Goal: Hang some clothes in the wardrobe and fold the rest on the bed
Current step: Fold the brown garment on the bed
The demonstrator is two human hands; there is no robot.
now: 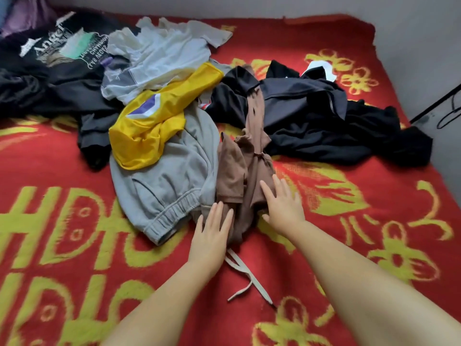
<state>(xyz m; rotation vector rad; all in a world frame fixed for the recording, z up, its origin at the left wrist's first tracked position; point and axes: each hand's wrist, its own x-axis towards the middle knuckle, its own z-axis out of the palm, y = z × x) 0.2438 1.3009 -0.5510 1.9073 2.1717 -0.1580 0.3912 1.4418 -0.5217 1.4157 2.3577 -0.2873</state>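
Your forearms run off the bottom edge; elbows out of view. Red blanket point(349, 245) cut off left, right & bottom, so its yellow lettering reads only in part. Black printed tee point(50, 51) clipped at left edge, print partly under white garment point(159, 53). Grey sweatpants point(162, 186): upper part buried under yellow jersey point(149, 126). Thin black thing by right edge point(449, 111), too small to ID.
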